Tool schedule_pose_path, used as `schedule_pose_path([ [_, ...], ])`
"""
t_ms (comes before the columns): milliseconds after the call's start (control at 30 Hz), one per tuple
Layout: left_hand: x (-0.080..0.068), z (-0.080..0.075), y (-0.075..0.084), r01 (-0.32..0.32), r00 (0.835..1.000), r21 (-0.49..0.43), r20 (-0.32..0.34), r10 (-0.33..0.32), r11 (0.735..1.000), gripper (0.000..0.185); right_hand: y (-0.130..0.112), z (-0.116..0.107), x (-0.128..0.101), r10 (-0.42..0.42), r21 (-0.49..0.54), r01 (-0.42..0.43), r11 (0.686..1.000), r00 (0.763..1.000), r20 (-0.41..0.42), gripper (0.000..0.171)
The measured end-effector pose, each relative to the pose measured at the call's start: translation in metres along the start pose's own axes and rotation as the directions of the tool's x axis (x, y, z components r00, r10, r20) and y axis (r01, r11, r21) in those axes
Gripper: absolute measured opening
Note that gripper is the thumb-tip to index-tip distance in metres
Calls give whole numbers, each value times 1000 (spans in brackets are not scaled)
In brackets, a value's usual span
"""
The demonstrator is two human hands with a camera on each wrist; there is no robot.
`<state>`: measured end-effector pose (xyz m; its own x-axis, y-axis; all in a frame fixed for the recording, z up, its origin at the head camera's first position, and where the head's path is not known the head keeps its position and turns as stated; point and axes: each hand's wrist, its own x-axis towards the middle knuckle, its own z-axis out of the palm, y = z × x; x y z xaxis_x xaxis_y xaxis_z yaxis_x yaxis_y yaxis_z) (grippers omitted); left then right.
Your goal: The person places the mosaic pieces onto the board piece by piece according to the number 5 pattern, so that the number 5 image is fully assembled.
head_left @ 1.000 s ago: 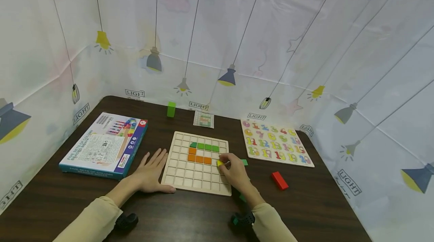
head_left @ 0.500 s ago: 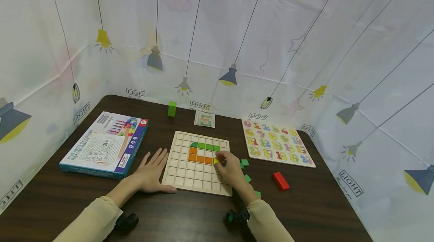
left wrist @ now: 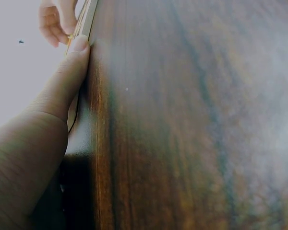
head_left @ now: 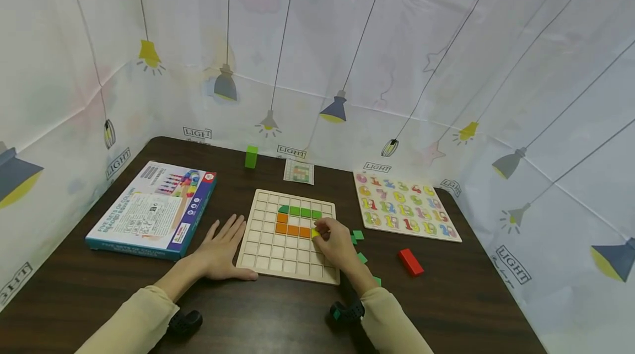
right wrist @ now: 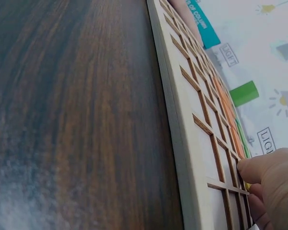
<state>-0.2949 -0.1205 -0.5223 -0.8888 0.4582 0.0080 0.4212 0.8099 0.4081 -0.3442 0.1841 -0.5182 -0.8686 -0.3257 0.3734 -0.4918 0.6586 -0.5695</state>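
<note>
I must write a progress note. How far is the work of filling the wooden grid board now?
Done: a green row and an orange row sit in the grid board. In hand: the right hand pinches a yellow piece beside the orange row; the left hand steadies the board. Left: most cells are empty, and loose green pieces wait nearby.

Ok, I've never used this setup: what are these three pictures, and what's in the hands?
No machine: a person's two bare hands. The wide picture comes from a head camera; the other two from wrist cameras. The left hand lies flat on the table, its thumb against the wooden grid board. The right hand pinches a small yellow piece over the board, beside orange tiles. Around lie a game box, number puzzle and red block.
</note>
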Motion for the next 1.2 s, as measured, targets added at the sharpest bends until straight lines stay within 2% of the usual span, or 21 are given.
schedule_pose_path([
  [233, 1, 5, -4, 11, 1000, -19, -12, -11, 1000, 129, 1, 0, 1, -7, -4, 7, 1000, 1000, 6, 27],
  [433, 4, 9, -7, 10, 1000, -4, -25, -10, 1000, 129, 4, -4, 0, 31, 33, -31, 999, 999, 17, 22],
  [667, 2, 8, -7, 14, 1000, 11, -13, -14, 1000, 129, 13, -18, -3, 42, 2, -42, 999, 997, -64, 19],
  [800, 2, 10, -8, 18, 1000, 22, -18, -18, 1000, 129, 22, -29, -7, 85, 21, -83, 996, 990, -112, 19],
  [933, 2, 10, -7, 11, 1000, 3, -26, -11, 1000, 129, 35, -39, -13, 135, 28, -132, 991, 982, -129, 20],
  [1200, 2, 9, -6, 11, 1000, -8, -27, -11, 1000, 129, 51, -54, -23, 149, -13, -153, 988, 976, -157, 26],
])
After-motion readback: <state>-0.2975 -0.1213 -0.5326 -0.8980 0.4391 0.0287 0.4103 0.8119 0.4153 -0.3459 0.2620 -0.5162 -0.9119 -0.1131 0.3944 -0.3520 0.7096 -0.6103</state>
